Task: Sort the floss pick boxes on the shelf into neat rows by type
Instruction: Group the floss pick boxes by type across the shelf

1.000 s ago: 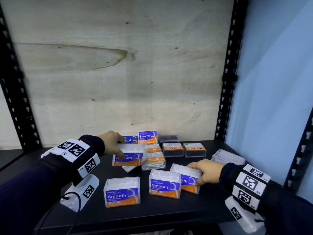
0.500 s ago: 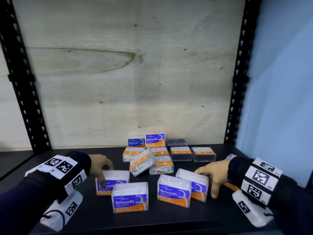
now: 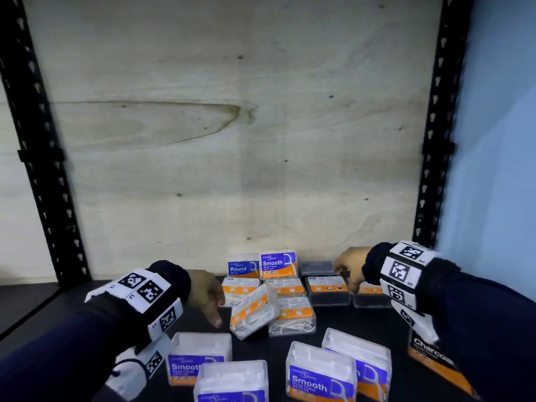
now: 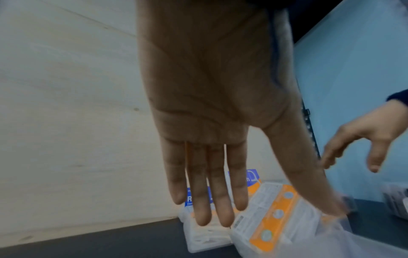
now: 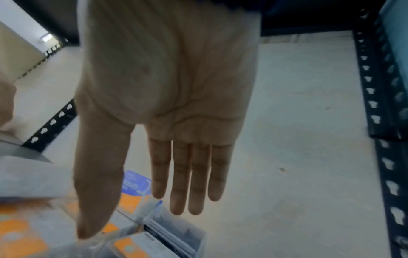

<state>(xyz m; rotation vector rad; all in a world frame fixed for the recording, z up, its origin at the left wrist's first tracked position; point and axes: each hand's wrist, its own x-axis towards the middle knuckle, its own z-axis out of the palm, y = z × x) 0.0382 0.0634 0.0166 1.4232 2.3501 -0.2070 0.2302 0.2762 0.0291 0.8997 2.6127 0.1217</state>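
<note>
Change since earlier frames: the left hand (image 3: 206,294) has let go of the Smooth box (image 3: 200,358) it was setting down at the front left and has come up beside the tilted clear box (image 3: 253,311). The right hand (image 3: 349,266) has left the front boxes and gone back and right, over the dark boxes (image 3: 327,290).

Progress: early, by my judgement. Four Smooth boxes stand in a loose, uneven group along the front of the shelf (image 3: 362,320). A Round box (image 3: 243,266) and another Smooth box (image 3: 279,265) stand upright at the back wall. Clear boxes lie flat in the middle, one leaning crooked on its neighbour.

Left to do: straighten the front group, right the leaning box, and gather the dark boxes with the Charcoal box (image 3: 435,361) lying at the right front.

Left hand fingers (image 4: 208,188): straight and close together, thumb spread out, holding nothing. The thumb tip is at the tilted box; contact is blurred and cannot be told.

Right hand fingers (image 5: 189,174): straight, thumb spread, holding nothing, hovering just above the dark boxes.
</note>
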